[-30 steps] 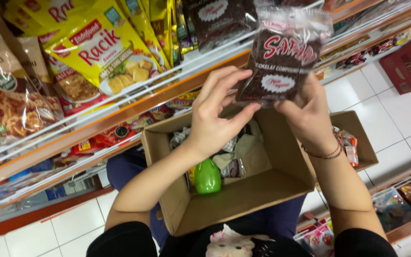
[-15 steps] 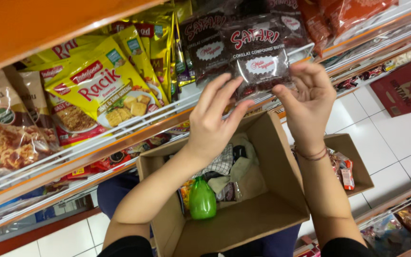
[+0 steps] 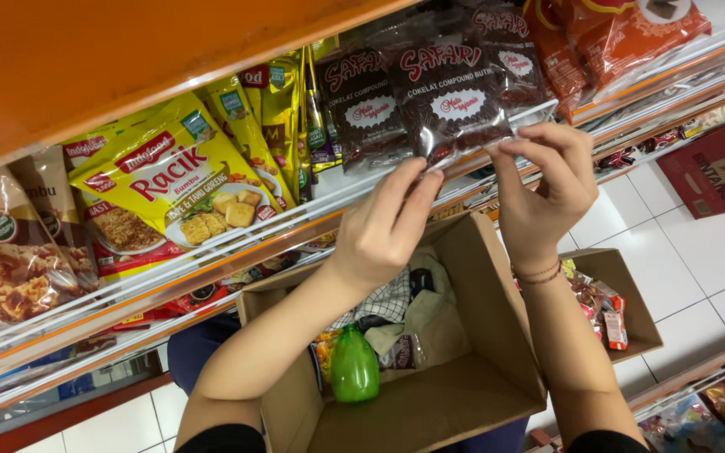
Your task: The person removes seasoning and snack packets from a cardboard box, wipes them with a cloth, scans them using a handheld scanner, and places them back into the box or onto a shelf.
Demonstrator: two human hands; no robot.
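Open brown cardboard box (image 3: 430, 411) sits low centre; inside: green plastic bottle (image 3: 354, 367), checked cloth (image 3: 388, 300), beige fabric (image 3: 434, 315), small packets. Second, smaller cardboard box (image 3: 631, 310) to its right, holds colourful snack sachets (image 3: 599, 304). Shelf rail (image 3: 211, 252) with clear plastic front runs diagonally across. On the shelf: yellow seasoning packets (image 3: 182, 180) picturing fried cubes, brown noodle-print packets (image 3: 10, 252) at far left, gold-green sachets (image 3: 283, 109) upright beside them, red-orange packets (image 3: 623, 33) top right. Orange shelf underside (image 3: 127, 59) fills top left. White tiled floor (image 3: 698, 260); red carton (image 3: 719, 172) at right edge.
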